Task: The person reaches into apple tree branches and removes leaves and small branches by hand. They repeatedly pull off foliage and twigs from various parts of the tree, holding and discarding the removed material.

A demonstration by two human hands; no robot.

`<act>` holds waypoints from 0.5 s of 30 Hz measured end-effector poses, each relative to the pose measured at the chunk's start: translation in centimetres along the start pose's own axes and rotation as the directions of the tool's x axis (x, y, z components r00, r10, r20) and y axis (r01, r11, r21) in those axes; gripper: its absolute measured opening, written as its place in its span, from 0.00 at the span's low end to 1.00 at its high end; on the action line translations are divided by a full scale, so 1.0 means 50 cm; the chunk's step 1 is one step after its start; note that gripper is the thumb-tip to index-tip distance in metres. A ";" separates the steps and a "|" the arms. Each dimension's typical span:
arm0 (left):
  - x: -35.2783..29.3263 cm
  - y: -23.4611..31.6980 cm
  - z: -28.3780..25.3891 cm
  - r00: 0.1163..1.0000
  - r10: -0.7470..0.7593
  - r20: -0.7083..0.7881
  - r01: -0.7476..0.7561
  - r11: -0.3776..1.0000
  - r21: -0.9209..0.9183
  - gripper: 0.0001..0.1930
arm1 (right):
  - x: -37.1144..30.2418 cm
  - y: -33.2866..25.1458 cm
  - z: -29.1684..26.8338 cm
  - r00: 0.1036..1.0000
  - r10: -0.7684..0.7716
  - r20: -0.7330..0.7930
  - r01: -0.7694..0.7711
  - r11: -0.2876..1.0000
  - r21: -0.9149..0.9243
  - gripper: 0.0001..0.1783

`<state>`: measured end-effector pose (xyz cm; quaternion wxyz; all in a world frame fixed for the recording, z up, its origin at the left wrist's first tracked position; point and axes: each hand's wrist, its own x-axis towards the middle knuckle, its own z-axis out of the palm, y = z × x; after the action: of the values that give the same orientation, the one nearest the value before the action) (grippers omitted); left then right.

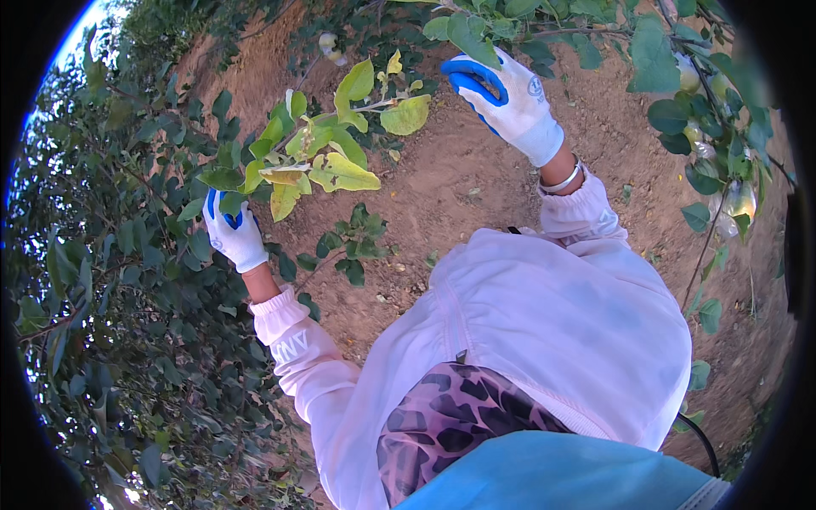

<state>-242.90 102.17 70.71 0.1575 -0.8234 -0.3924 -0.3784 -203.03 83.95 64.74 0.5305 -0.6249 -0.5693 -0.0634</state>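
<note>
My left hand (235,240), in a white glove with blue-coated fingers, is at the lower end of a leafy branch (319,153) with yellow-green, partly spotted leaves. Its fingers are bent in among the leaves and seem closed on the branch; leaves hide the fingertips. Farther right, my right hand (503,95), in a matching glove, is raised beside green leaves (470,38) hanging from the top. Its thumb and fingers curve with a gap between them, and nothing shows in the grasp. One leaf overlaps the top of this hand.
Dense dark foliage (136,280) fills the left side. At the right, a branch carries several pale fruits in clear bags (738,204). Another bagged fruit (328,42) hangs at the far back. Brown bare soil (450,183) lies below, with a low leafy shoot (353,242).
</note>
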 end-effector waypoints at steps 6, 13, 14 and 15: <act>-0.005 -0.004 0.003 1.000 0.029 -0.013 -0.029 1.000 0.008 0.22 | 0.005 0.026 0.015 0.983 0.041 0.180 -0.125 0.865 0.487 0.20; -0.017 0.000 -0.001 0.998 0.065 -0.025 -0.064 0.998 0.012 0.23 | 0.044 -0.034 0.018 0.794 -0.206 0.571 -0.458 0.415 0.786 0.21; -0.015 0.003 -0.002 0.998 0.061 -0.019 -0.061 0.998 0.012 0.24 | 0.047 -0.026 0.024 0.782 -0.225 0.582 -0.440 0.462 0.770 0.20; -0.013 0.006 -0.004 0.998 0.057 -0.014 -0.057 0.998 0.014 0.24 | 0.049 -0.022 0.029 0.767 -0.247 0.592 -0.419 0.506 0.754 0.19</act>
<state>-243.02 101.50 70.37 0.1765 -0.8304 -0.3702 -0.3772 -203.80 86.35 66.44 0.5448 -0.2895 -0.6316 0.4696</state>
